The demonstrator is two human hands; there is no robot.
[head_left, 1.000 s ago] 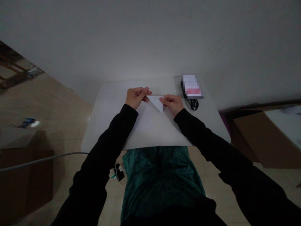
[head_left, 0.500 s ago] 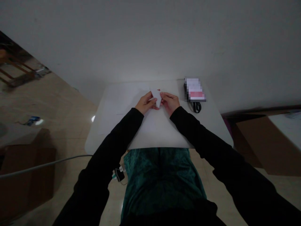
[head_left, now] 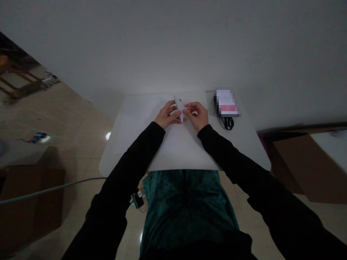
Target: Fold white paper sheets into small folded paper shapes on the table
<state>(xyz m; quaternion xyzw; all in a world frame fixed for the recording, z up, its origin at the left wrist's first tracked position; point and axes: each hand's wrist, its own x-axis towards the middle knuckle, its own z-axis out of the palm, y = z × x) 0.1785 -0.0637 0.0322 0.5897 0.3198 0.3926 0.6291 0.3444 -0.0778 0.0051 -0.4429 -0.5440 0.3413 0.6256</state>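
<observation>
**Inspector:** State of the hands?

**Recorder:** Left hand (head_left: 168,115) curled, fingers closed on the lower part of a narrow folded white paper (head_left: 179,109). Right hand (head_left: 196,115) half closed, fingertips at the paper's right side; firm grip cannot be confirmed.

**Inspector:** Position of the paper?

**Recorder:** Held between both hands, slightly tilted, just above a white table (head_left: 244,151), its upper point clear of the fingers.

**Inspector:** Surroundings?

**Recorder:** A pale paper sheet (head_left: 135,126) lies on the table left of the hands. Toward the right rear edge sits a pixelated packet (head_left: 226,103), unreadable, with a black cord (head_left: 228,123) touching its lower end.
</observation>
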